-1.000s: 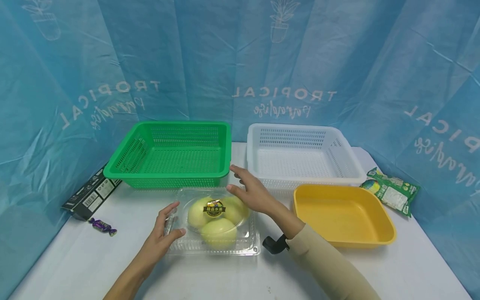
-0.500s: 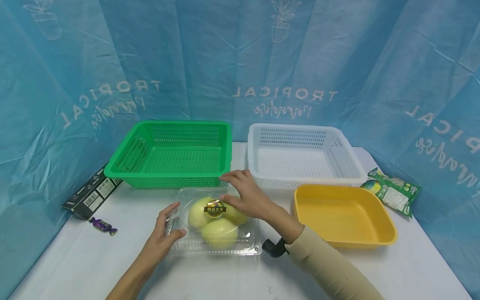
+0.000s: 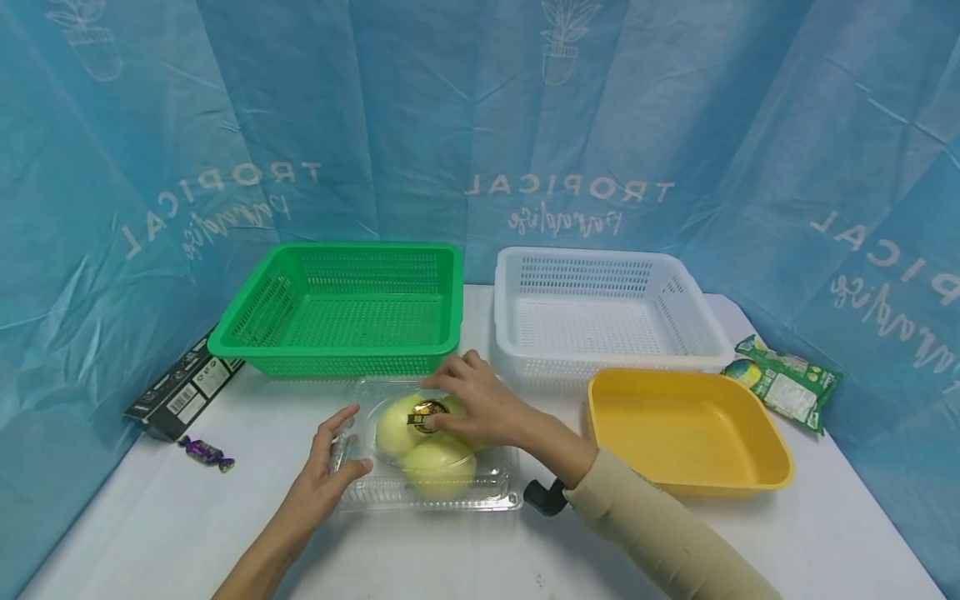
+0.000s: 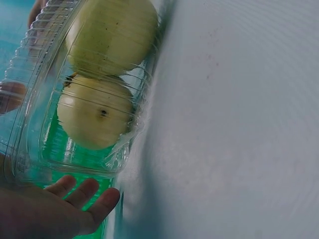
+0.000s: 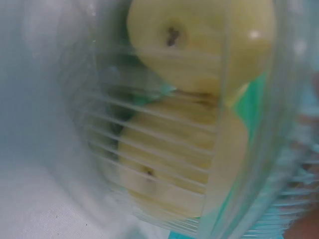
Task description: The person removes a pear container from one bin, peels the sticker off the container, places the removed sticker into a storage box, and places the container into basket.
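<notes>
In the head view a clear plastic clamshell box (image 3: 360, 487) lies on the white table. Inside are three pale yellow-green round fruits (image 3: 438, 467), and a black-and-gold label (image 3: 420, 417) is stuck on the lid. My left hand (image 3: 318, 475) rests at the box's left side, thumb and fingers spread along it. From the right, my right hand (image 3: 483, 404) reaches over the lid with its fingers bent, the thumb at the label and covering part of it. The right wrist view shows two fruits (image 5: 184, 154) through the ribbed box wall.
Behind the box stand a green basket (image 3: 337, 362) and a white basket (image 3: 611, 362). A yellow bin (image 3: 690, 433) is at the right, beside a green snack packet (image 3: 783, 383). At the left lie a black box (image 3: 183, 392) and a purple wrapped candy (image 3: 206, 452).
My right hand has moved left and slightly toward me, from the box's back right corner to over the label, its fingers bending more. The left hand and the box stay in place.
</notes>
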`<action>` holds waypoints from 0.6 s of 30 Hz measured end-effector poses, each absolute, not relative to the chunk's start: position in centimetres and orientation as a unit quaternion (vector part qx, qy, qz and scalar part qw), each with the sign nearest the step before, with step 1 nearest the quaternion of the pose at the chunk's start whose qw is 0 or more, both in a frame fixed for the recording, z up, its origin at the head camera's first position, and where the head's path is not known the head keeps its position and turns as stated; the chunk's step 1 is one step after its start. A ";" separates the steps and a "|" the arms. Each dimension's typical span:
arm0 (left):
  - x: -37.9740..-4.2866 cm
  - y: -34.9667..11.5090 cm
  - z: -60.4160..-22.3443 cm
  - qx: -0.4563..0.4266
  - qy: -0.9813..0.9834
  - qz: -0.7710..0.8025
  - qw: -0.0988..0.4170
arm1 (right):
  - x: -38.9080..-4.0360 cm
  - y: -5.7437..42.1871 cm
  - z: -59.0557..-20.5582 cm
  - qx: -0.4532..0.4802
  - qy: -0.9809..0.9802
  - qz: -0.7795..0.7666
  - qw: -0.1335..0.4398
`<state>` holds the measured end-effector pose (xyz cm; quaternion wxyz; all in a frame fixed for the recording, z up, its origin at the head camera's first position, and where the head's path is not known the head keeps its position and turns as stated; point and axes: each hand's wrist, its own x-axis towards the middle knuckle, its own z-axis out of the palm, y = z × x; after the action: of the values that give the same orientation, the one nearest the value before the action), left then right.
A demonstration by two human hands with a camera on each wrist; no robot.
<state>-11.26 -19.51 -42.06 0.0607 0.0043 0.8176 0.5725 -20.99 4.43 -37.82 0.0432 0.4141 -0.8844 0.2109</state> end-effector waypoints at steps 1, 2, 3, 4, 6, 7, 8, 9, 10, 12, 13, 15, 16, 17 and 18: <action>-11.3 -19.5 -42.1 0.005 0.818 0.572 0.060 | -21.0 4.4 -37.9 0.414 -0.886 0.206 0.040; -11.3 -19.6 -42.1 0.006 0.818 0.572 0.061 | -21.0 4.3 -37.9 0.415 -0.886 0.202 0.038; -11.3 -19.6 -42.1 0.006 0.819 0.571 0.062 | -21.0 4.2 -38.0 0.417 -0.886 0.198 0.038; -11.3 -19.6 -42.1 0.006 0.819 0.570 0.062 | -21.1 4.1 -38.1 0.421 -0.885 0.194 0.039; -11.2 -19.6 -42.2 0.006 0.820 0.568 0.063 | -21.1 4.0 -38.2 0.429 -0.883 0.186 0.045; -11.2 -19.6 -42.2 0.005 0.821 0.568 0.063 | -21.1 4.0 -38.3 0.434 -0.881 0.183 0.050; -11.2 -19.6 -42.2 0.004 0.821 0.567 0.064 | -21.2 3.9 -38.4 0.437 -0.880 0.179 0.054; -11.2 -19.6 -42.2 0.004 0.822 0.565 0.064 | -21.2 3.9 -38.5 0.440 -0.879 0.175 0.058; -11.2 -19.6 -42.1 0.003 0.822 0.565 0.064 | -21.2 3.9 -38.5 0.441 -0.879 0.171 0.060; -11.2 -19.5 -42.1 0.002 0.823 0.564 0.064 | -21.2 3.8 -38.6 0.443 -0.879 0.164 0.063; -11.2 -19.5 -42.1 0.002 0.824 0.563 0.065 | -21.1 3.8 -38.6 0.442 -0.880 0.160 0.061; -11.2 -19.5 -42.0 0.001 0.824 0.562 0.066 | -21.0 3.8 -38.5 0.441 -0.883 0.153 0.057; -11.3 -19.5 -42.0 0.000 0.825 0.562 0.066 | -21.0 3.8 -38.5 0.440 -0.884 0.150 0.054; -11.3 -19.5 -42.0 0.000 0.825 0.561 0.066 | -21.0 3.7 -38.5 0.439 -0.885 0.149 0.051; -11.3 -19.5 -42.0 0.000 0.825 0.562 0.067 | -21.0 3.7 -38.5 0.438 -0.886 0.149 0.048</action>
<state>-11.29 -19.47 -41.95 0.0671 0.0002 0.8247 0.5615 -20.96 3.72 -38.52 0.0478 0.4376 -0.8855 0.1486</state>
